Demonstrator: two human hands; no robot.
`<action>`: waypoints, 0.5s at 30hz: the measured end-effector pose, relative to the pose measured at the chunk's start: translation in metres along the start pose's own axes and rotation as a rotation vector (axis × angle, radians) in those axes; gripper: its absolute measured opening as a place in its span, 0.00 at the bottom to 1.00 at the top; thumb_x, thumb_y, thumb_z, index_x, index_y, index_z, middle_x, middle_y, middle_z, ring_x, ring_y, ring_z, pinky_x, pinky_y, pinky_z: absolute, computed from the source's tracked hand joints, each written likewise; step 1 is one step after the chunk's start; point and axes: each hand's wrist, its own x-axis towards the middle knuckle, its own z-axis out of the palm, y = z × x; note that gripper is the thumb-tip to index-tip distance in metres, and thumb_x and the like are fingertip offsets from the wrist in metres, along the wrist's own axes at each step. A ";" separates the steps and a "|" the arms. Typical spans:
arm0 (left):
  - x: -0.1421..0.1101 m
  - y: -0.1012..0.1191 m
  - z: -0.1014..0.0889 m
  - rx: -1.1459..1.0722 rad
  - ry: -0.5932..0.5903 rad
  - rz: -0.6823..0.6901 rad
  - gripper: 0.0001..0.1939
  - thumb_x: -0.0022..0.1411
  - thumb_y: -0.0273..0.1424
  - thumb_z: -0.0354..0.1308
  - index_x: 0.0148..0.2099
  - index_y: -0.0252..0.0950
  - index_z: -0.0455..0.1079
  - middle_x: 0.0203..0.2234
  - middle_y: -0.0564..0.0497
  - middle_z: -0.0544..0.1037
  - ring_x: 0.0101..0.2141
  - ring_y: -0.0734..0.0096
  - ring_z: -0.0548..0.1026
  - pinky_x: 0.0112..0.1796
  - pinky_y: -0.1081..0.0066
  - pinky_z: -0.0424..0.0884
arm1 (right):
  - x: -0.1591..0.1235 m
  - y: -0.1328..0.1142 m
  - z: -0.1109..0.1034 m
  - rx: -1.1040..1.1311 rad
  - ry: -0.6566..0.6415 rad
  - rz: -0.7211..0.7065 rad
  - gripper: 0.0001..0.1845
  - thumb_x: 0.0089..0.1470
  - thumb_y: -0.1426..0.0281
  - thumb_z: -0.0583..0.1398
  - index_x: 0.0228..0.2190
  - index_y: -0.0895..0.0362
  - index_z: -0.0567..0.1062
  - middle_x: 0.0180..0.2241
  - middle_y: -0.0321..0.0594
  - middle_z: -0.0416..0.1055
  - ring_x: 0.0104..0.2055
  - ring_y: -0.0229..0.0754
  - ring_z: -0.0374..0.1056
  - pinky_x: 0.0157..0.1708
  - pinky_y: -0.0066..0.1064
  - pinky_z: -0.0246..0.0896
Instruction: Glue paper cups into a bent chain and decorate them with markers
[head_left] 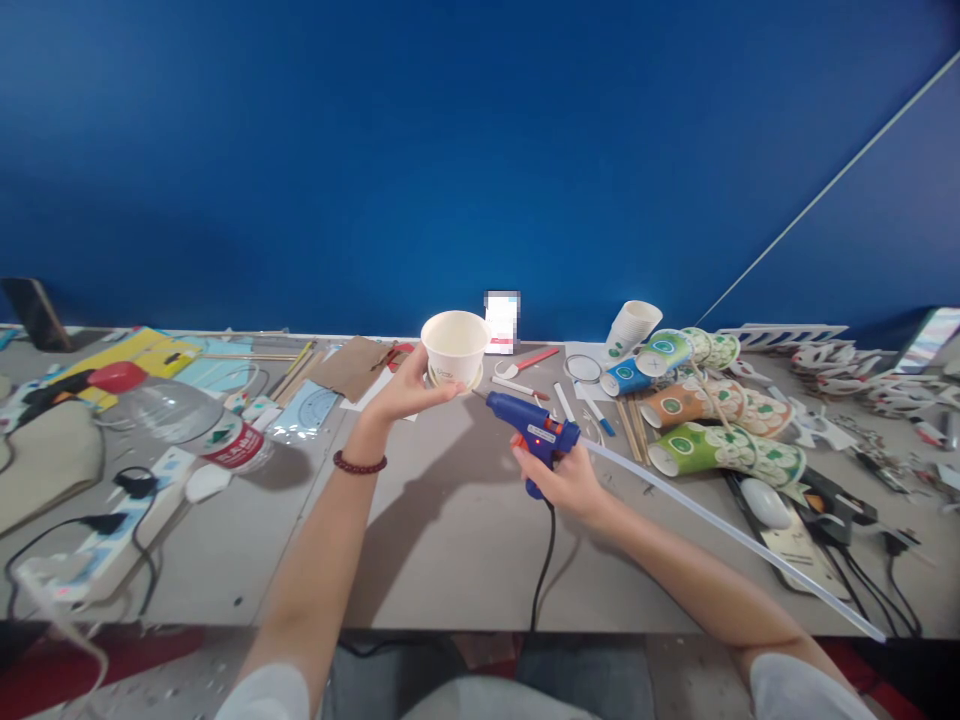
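Note:
My left hand (411, 388) is wrapped round the side of a white paper cup (456, 345), whose open mouth faces up. In my right hand (566, 478) is a blue hot glue gun (531, 422) with orange parts. Its nozzle points left and lies close to the cup's lower right side; I cannot tell whether they touch. A long translucent glue stick (720, 522) sticks out of the gun's back and slants down to the right. From the handle a black cord drops over the table's front edge.
Left of my arm are a plastic bottle (187, 418) with a red cap and a power strip (135, 530). Behind the cup a lit phone (502, 322) leans on the blue wall. Patterned paper cups (690, 448), white stacked cups (634, 325) and another glue gun (832, 505) lie right.

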 end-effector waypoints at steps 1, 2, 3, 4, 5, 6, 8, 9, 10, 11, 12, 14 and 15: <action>0.000 0.002 0.000 0.004 -0.006 -0.004 0.38 0.50 0.43 0.64 0.61 0.38 0.60 0.53 0.39 0.71 0.53 0.48 0.69 0.50 0.56 0.69 | 0.000 0.000 0.000 -0.008 -0.001 -0.007 0.11 0.50 0.62 0.62 0.29 0.58 0.74 0.17 0.33 0.66 0.17 0.34 0.62 0.17 0.25 0.63; 0.000 0.003 0.000 0.009 -0.015 -0.006 0.39 0.50 0.44 0.64 0.62 0.38 0.59 0.53 0.39 0.71 0.53 0.48 0.69 0.50 0.56 0.69 | 0.000 -0.001 0.000 -0.016 -0.002 -0.016 0.10 0.49 0.63 0.62 0.28 0.58 0.74 0.17 0.33 0.66 0.17 0.34 0.62 0.17 0.25 0.63; -0.001 0.005 0.001 0.015 -0.025 -0.008 0.39 0.51 0.44 0.64 0.62 0.38 0.58 0.54 0.39 0.71 0.53 0.48 0.69 0.50 0.56 0.69 | 0.000 -0.001 -0.001 -0.023 -0.002 -0.023 0.10 0.49 0.63 0.62 0.28 0.58 0.74 0.17 0.33 0.66 0.17 0.34 0.62 0.17 0.25 0.63; -0.001 0.006 0.001 0.020 -0.034 -0.009 0.39 0.51 0.44 0.64 0.62 0.38 0.58 0.54 0.39 0.71 0.53 0.49 0.69 0.50 0.56 0.69 | 0.000 -0.001 -0.001 -0.030 -0.001 -0.026 0.10 0.49 0.63 0.62 0.28 0.58 0.74 0.17 0.34 0.67 0.17 0.34 0.62 0.17 0.25 0.63; -0.001 0.007 0.002 0.024 -0.040 -0.010 0.39 0.51 0.44 0.63 0.62 0.37 0.58 0.54 0.39 0.71 0.53 0.48 0.69 0.50 0.56 0.69 | 0.000 -0.002 -0.001 -0.036 -0.002 -0.026 0.10 0.49 0.64 0.62 0.28 0.58 0.74 0.17 0.34 0.67 0.17 0.34 0.62 0.17 0.25 0.63; -0.001 0.008 0.002 0.029 -0.041 -0.010 0.38 0.51 0.44 0.63 0.62 0.37 0.59 0.54 0.39 0.71 0.53 0.48 0.69 0.50 0.56 0.68 | 0.000 -0.002 -0.001 -0.041 -0.003 -0.025 0.09 0.49 0.64 0.61 0.28 0.58 0.74 0.17 0.34 0.67 0.17 0.34 0.62 0.17 0.25 0.63; -0.001 0.009 0.002 0.047 -0.042 -0.008 0.37 0.51 0.45 0.63 0.61 0.38 0.60 0.54 0.39 0.70 0.54 0.47 0.68 0.51 0.55 0.68 | 0.000 -0.003 -0.001 -0.046 -0.010 -0.021 0.09 0.49 0.64 0.61 0.28 0.58 0.74 0.17 0.34 0.67 0.17 0.34 0.62 0.16 0.25 0.63; -0.001 0.010 0.002 0.057 -0.041 -0.006 0.37 0.51 0.45 0.63 0.61 0.38 0.60 0.54 0.39 0.70 0.54 0.47 0.68 0.51 0.55 0.68 | -0.001 -0.003 -0.002 -0.049 -0.013 -0.020 0.08 0.49 0.65 0.61 0.28 0.58 0.73 0.17 0.34 0.66 0.16 0.34 0.62 0.16 0.25 0.63; -0.001 0.010 0.002 0.066 -0.041 -0.003 0.37 0.51 0.46 0.63 0.60 0.38 0.60 0.54 0.39 0.70 0.54 0.46 0.68 0.51 0.54 0.67 | -0.001 -0.004 -0.002 -0.051 -0.016 -0.018 0.08 0.49 0.65 0.61 0.28 0.58 0.73 0.17 0.33 0.66 0.16 0.34 0.62 0.16 0.25 0.63; -0.001 0.010 0.002 0.073 -0.042 -0.002 0.38 0.51 0.46 0.63 0.60 0.38 0.60 0.55 0.39 0.69 0.54 0.46 0.67 0.51 0.54 0.67 | -0.001 -0.005 -0.003 -0.054 -0.017 -0.016 0.08 0.49 0.65 0.61 0.28 0.58 0.73 0.17 0.33 0.66 0.16 0.34 0.62 0.16 0.25 0.63; -0.001 0.011 0.002 0.077 -0.046 -0.001 0.38 0.51 0.46 0.63 0.61 0.38 0.60 0.55 0.39 0.69 0.54 0.46 0.67 0.51 0.54 0.67 | -0.001 -0.005 -0.003 -0.057 -0.018 -0.014 0.07 0.49 0.66 0.61 0.28 0.58 0.73 0.17 0.33 0.66 0.16 0.34 0.63 0.16 0.26 0.63; -0.001 0.012 0.002 0.080 -0.048 0.005 0.38 0.51 0.46 0.63 0.61 0.38 0.59 0.55 0.40 0.69 0.54 0.46 0.67 0.51 0.54 0.67 | 0.000 -0.005 -0.004 -0.064 -0.020 -0.014 0.07 0.48 0.66 0.61 0.28 0.58 0.73 0.17 0.33 0.66 0.16 0.34 0.63 0.17 0.26 0.63; -0.001 0.013 0.002 0.081 -0.050 0.013 0.38 0.52 0.45 0.63 0.62 0.38 0.59 0.56 0.40 0.68 0.55 0.46 0.67 0.51 0.54 0.67 | 0.000 -0.005 -0.004 -0.067 -0.021 -0.017 0.07 0.48 0.67 0.61 0.28 0.58 0.73 0.17 0.34 0.67 0.16 0.35 0.63 0.17 0.26 0.63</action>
